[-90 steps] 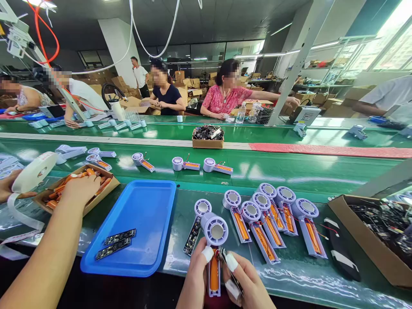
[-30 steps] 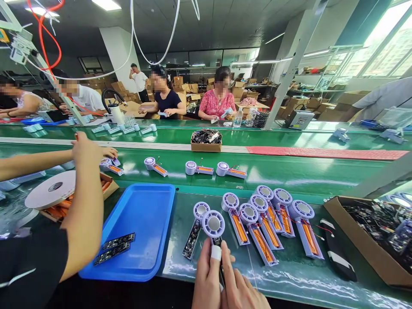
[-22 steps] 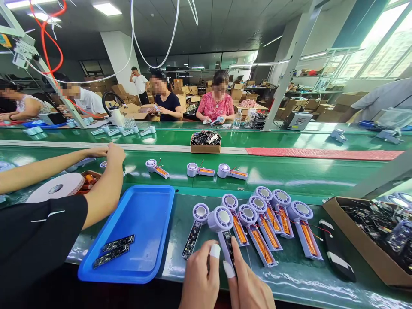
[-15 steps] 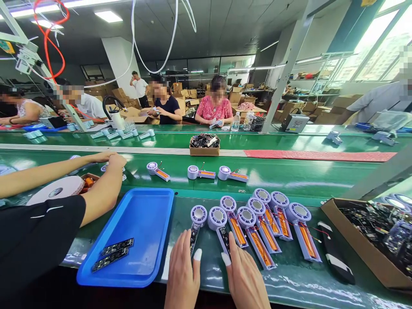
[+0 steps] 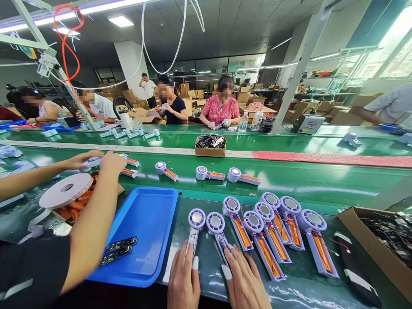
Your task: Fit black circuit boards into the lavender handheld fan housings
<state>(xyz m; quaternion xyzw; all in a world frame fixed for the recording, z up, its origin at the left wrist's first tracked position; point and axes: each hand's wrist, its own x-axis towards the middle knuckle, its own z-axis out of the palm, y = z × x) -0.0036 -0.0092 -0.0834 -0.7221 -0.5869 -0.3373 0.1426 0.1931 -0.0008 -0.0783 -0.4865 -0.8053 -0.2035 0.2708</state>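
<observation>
My left hand (image 5: 183, 279) lies flat on the green bench, its fingertips on the handle of a lilac fan half-shell (image 5: 194, 227). Beside it, my right hand (image 5: 246, 281) rests flat with fingers spread, touching the handle of a second fan half-shell (image 5: 219, 234). Both hands hold nothing. To the right, several more fan half-shells (image 5: 273, 227) with orange batteries lie fanned out in a row. A blue tray (image 5: 146, 223) at my left holds two black circuit boards (image 5: 117, 250).
A co-worker's arm (image 5: 86, 223) in a black sleeve reaches from the left over the conveyor belt (image 5: 289, 180), where fan shells ride. A tape roll (image 5: 66, 195) tops a battery box. A cardboard box of parts (image 5: 380, 240) stands right. People work across the line.
I have set the fan shell that I held in both hands down on the bench beside the other one; both hands now lie flat. The co-worker's arm reached out to the belt.
</observation>
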